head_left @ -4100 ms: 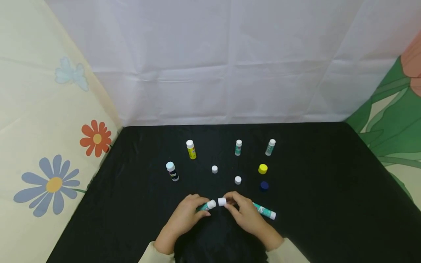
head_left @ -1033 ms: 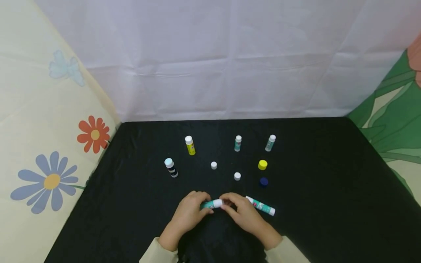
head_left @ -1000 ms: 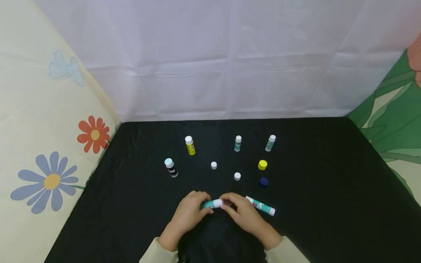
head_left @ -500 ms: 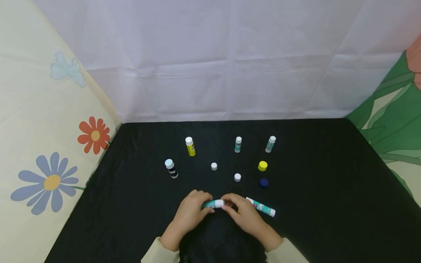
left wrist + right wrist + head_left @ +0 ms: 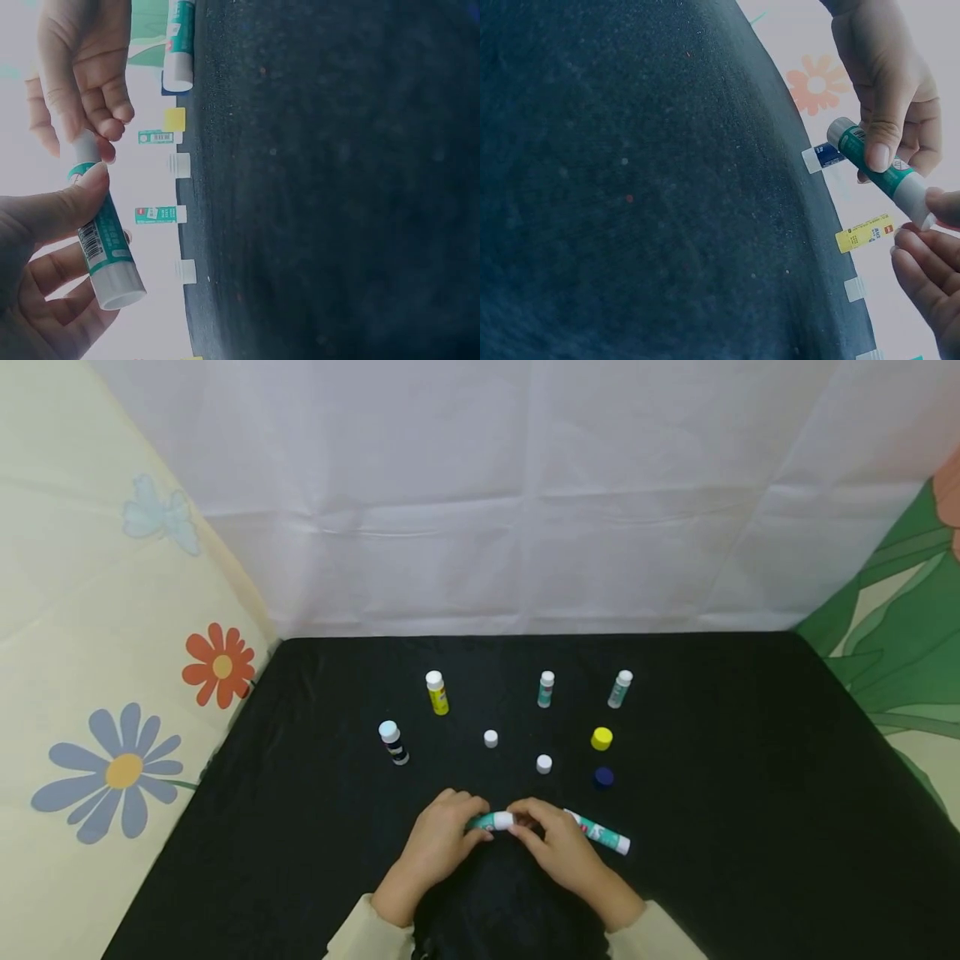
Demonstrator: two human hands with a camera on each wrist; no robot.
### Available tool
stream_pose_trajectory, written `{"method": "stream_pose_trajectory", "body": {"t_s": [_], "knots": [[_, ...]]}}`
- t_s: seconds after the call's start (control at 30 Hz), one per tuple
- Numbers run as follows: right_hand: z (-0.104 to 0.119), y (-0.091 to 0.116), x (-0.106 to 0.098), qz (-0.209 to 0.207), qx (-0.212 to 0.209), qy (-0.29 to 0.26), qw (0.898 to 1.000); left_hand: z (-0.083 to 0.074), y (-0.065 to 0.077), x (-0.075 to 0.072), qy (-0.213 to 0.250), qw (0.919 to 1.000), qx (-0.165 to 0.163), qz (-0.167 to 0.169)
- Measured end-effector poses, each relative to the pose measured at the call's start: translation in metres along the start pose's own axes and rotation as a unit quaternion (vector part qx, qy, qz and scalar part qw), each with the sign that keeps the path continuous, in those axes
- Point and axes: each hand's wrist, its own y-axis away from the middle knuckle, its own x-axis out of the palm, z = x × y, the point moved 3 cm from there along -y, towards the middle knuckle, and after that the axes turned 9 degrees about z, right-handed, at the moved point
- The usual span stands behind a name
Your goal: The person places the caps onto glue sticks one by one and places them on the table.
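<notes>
My left hand (image 5: 442, 835) grips a green and white glue stick (image 5: 105, 232) by its body, thumb along the label. The thumb and fingers of my right hand (image 5: 558, 847) pinch the white cap (image 5: 505, 821) at the stick's other end. In the right wrist view this cap (image 5: 913, 199) sits on the tube, in line with it. A second green glue stick (image 5: 603, 835) lies on the black cloth beside my right hand, its near end partly behind the knuckles.
On the black cloth (image 5: 712, 777) stand a yellow glue stick (image 5: 438, 695), a dark blue one (image 5: 394, 745) and two small green ones (image 5: 545, 691). Loose caps lie between: two white (image 5: 543, 765), one yellow (image 5: 602, 739), one blue (image 5: 603, 777). A white sheet (image 5: 420, 485) hangs behind.
About four seconds ago the white cap was apart from the stick in my right hand; now it is on the stick's end. Over the last second the hands have hardly moved.
</notes>
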Motion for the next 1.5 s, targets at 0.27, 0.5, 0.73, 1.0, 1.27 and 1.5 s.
{"method": "stream_pose_trajectory", "body": {"t_s": [0.27,0.5,0.73,1.0,1.27,1.5], "knots": [[-0.002,-0.001,-0.004,0.000,-0.003,-0.003,1.000,-0.003,-0.005,0.000,-0.020,0.9997,0.012,-0.006],[-0.005,-0.002,-0.003,0.036,0.008,0.002,0.999,-0.003,-0.007,-0.001,-0.050,0.9986,0.017,-0.003],[-0.008,0.001,-0.004,0.053,0.007,0.004,0.999,0.000,-0.010,0.000,-0.045,0.9988,0.012,0.012],[-0.013,0.004,-0.013,0.014,-0.013,0.038,0.999,0.009,-0.013,0.003,-0.044,0.9987,-0.014,0.023],[-0.020,0.009,-0.028,-0.020,0.008,0.071,0.997,0.017,-0.014,0.005,-0.033,0.9982,-0.033,0.039],[-0.025,0.014,-0.041,-0.057,0.038,0.076,0.995,0.023,-0.018,0.004,-0.046,0.9971,-0.037,0.048]]}}
